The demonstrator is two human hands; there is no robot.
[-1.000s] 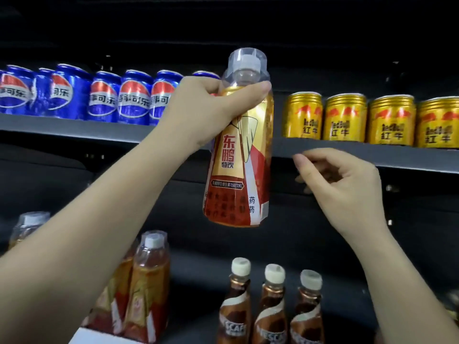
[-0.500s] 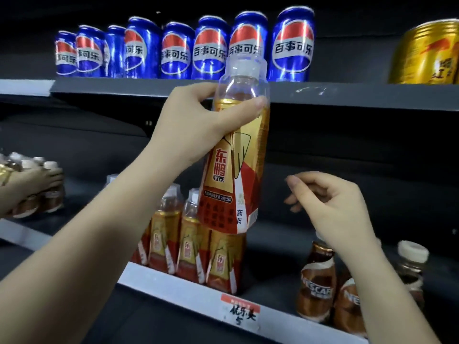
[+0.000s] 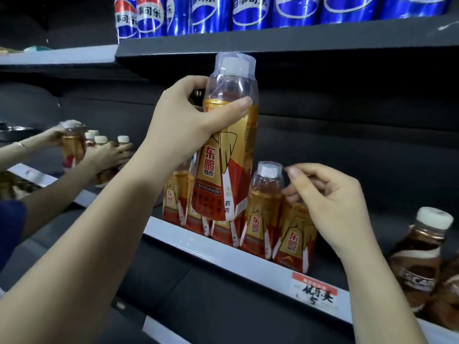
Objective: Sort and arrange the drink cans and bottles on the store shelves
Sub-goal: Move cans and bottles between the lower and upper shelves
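Left hand (image 3: 183, 127) grips gold-red bottle (image 3: 224, 155) by its upper body, held upright in air above the row of same bottles (image 3: 260, 219) at the lower shelf's (image 3: 223, 259) front edge. Right hand (image 3: 330, 202) half-curled, empty, fingers beside a standing bottle's cap. Blue cans (image 3: 248, 13) on upper shelf.

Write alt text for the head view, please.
The left hand holds a gold-and-red drink bottle in its grip above a row of matching bottles on the shelf, while the right hand hovers open beside them. Blue cans line the shelf above.
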